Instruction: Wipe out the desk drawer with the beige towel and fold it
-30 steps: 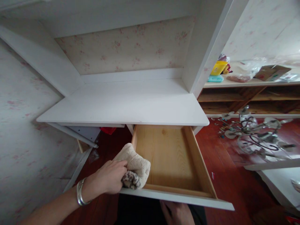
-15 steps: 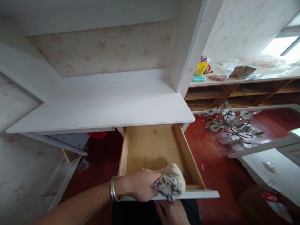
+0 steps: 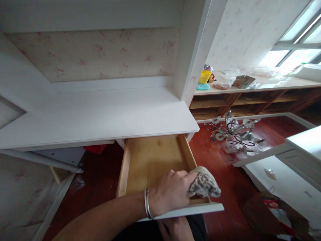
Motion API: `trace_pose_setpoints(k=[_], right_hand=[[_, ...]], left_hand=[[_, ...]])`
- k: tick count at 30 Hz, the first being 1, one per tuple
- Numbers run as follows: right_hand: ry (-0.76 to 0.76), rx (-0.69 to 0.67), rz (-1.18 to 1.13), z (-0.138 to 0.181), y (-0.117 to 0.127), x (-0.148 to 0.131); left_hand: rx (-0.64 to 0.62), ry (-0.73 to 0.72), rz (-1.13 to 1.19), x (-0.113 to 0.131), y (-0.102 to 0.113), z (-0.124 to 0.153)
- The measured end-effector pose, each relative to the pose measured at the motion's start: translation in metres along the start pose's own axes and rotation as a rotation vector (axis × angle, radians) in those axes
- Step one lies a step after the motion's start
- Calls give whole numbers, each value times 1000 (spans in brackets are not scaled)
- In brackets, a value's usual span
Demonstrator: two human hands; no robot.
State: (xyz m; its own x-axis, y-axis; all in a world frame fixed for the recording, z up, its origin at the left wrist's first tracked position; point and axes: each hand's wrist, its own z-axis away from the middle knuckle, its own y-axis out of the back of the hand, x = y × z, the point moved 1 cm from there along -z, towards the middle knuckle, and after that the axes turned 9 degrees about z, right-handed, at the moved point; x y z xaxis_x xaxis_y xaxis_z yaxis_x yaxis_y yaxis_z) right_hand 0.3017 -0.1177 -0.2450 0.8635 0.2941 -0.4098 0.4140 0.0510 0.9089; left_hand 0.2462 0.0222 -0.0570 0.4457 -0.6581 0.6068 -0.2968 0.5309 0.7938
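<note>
cloth worked into the drawer's right front corner

the left hand (image 3: 173, 192), a bangle (image 3: 146, 204) on its wrist, reaches across the open drawer (image 3: 150, 157) and clutches a bunched cloth (image 3: 204, 184), fingers curled tight round it. the cloth sits at the drawer's right front corner, on top of the right wall where it meets the white front panel (image 3: 208, 208), and part of it hangs over the outer side. the right hand (image 3: 175, 229) shows only in part at the bottom edge, below the front panel. whether it grips the panel or merely rests there cannot be told. the drawer is pulled well out from under the white desk (image 3: 100, 113), and its wooden bottom lies bare.

judged from this, the work is wiping the drawer, and the step in hand is the rim of the right wall and its corner. a further stroke would call for a firm, bunched grip on the cloth and a path that follows the rim or drops into the inner corner. the drawer would need steadying so the push does not skew it or slide it in.

to the right, on the red floor (image 3: 215, 160), lies a metal lamp (image 3: 233, 135), well apart from the drawer. beyond it, a low shelf (image 3: 250, 89) holds a yellow tub (image 3: 204, 76) and a box (image 3: 242, 81).
</note>
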Motion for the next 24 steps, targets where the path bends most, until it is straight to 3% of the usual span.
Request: trace_pose_setpoints(k=[2,4,7,11,15,20,24], right_hand=[[3,5,-14,-4,7,-4],[10,24,-3,-7,11,-5],[20,47,16,-10,12,-6],[16,38,28,-8,10,-4],[1,-7,29,-2,2,-1],[20,19,95,1,-6,0],[31,24,114,0,-8,1]], left_hand=[[108,-57,-114,6,11,-3],[134,-179,-259,12,9,-6],[76,-364,-452,14,-14,-13],[36,-455,-555,-4,-50,-26],[40,-411,-612,-29,-58,-44],[20,-205,-586,-64,-41,-71],[77,-30,-526,-96,-26,-99]])
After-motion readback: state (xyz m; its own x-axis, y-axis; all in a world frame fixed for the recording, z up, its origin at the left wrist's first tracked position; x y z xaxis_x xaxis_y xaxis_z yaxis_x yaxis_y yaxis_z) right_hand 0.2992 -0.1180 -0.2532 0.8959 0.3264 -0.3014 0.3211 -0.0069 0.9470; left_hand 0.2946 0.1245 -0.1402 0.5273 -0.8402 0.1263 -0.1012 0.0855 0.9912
